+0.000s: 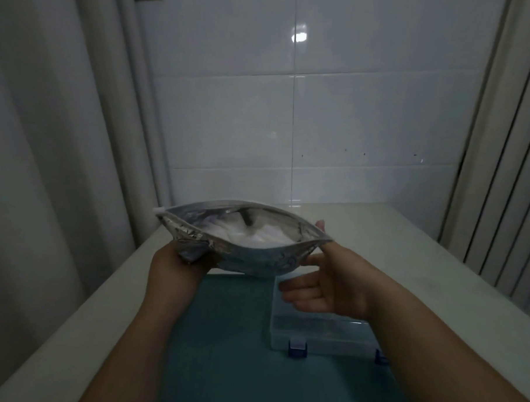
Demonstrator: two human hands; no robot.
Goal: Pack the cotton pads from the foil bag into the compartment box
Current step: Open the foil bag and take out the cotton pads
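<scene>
A silver foil bag (pixel 254 259) is held up over the table with its mouth spread wide. White cotton pads (pixel 259 236) show inside it. My left hand (pixel 175 265) grips the bag's left lower corner from underneath. My right hand (pixel 322 286) pinches the bag's right rim between thumb and forefinger, while its other fingers stretch out below the bag. The clear plastic compartment box (pixel 321 329) lies on the table under my right hand, lid shut, with two blue latches on its near side.
The box rests on a teal mat (pixel 227 339) laid over a pale table (pixel 427 254). A white tiled wall (pixel 314 107) rises behind the table. Curtains hang at the left (pixel 43 149) and slats or folds stand at the right (pixel 506 190).
</scene>
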